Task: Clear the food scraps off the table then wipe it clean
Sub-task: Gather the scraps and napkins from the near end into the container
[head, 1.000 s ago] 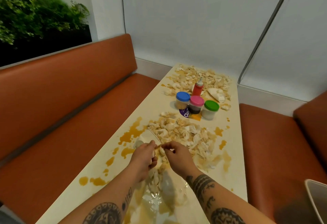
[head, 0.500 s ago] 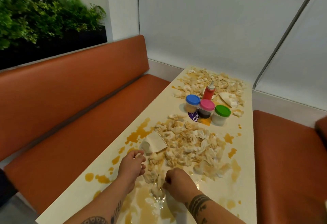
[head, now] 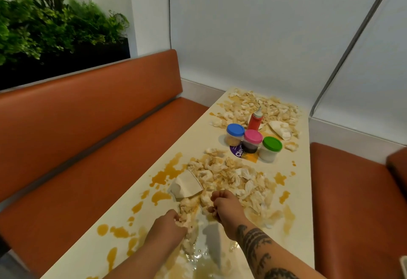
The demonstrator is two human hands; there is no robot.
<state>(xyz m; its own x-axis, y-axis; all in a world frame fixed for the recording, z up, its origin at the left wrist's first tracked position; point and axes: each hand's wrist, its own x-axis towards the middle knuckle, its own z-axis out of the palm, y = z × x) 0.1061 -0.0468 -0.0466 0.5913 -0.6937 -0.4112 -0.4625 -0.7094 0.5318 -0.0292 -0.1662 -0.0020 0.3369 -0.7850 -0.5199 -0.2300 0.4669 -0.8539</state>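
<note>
A long cream table [head: 301,190] is smeared with orange sauce. A big heap of pale food scraps [head: 231,177] lies at its middle, and a second heap [head: 262,104] lies at the far end. My left hand [head: 169,229] has its fingers curled into a clump of scraps at the near end of the heap. My right hand [head: 224,207] is curled with pale bits under its fingers at the heap's near edge. A tipped paper cup [head: 187,185] lies just beyond both hands. Something glossy and wet [head: 204,254] shines on the table between my forearms.
Three jars with blue [head: 235,134], pink [head: 253,139] and green [head: 272,147] lids stand mid-table by a red squeeze bottle [head: 255,121]. Another tipped cup [head: 279,130] lies at the far right. Orange benches [head: 99,146] flank the table. A bin rim [head: 404,266] shows at the lower right.
My left hand has drawn back toward me with scraps in its fingers. My right hand has gone forward into the near edge of the heap. The view has swung slightly left.
</note>
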